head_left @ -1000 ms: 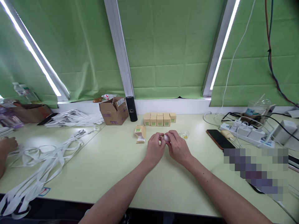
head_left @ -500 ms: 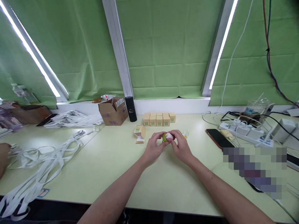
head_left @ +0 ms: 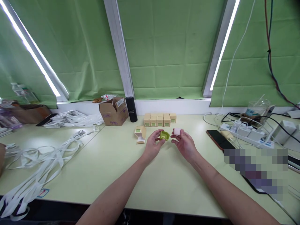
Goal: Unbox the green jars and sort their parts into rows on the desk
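My left hand (head_left: 153,143) grips a small hollow green cover (head_left: 164,135) between thumb and fingers, its open side facing up toward me. A small pinkish-white block with rounded edges (head_left: 177,131) is pinched in my right hand (head_left: 185,144), just right of the cover and apart from it. Its exact kind is too small to make out. Left of my hands, an opened small tan carton (head_left: 140,135) with a green label rests on the table (head_left: 154,184). Behind them, several closed small tan cartons (head_left: 160,121) stand in a cluster.
A brown cardboard box (head_left: 114,113) and a black cylinder (head_left: 131,109) stand at the back. White straps (head_left: 53,162) spread over the left side. On the right lie a phone (head_left: 220,139), a power strip (head_left: 248,135) with cables, and a blurred-out item. A person's arm shows at the far left edge.
The white block has come out of the green cover. My right hand has moved it slightly right and up, while my left hand keeps the cover.
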The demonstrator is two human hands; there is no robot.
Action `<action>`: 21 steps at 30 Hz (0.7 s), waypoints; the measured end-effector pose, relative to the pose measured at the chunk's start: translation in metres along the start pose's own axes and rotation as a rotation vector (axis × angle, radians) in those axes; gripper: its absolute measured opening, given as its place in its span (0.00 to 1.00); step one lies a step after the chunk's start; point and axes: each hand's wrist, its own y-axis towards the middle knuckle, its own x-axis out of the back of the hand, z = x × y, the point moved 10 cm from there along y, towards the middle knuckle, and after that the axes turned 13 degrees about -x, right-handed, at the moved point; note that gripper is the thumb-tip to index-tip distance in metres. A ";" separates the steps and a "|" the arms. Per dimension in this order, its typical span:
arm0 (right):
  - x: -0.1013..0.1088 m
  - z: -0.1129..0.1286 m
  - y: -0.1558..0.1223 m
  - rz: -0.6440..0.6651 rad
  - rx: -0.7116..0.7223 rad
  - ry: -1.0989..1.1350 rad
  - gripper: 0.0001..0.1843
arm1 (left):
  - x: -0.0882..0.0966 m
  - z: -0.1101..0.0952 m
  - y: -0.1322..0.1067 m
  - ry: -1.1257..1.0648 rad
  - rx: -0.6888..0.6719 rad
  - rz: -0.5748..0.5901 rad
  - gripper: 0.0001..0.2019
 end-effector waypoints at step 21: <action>0.013 0.047 -0.010 -0.315 0.417 -0.696 0.24 | 0.027 0.012 0.001 -0.061 0.040 -0.218 0.27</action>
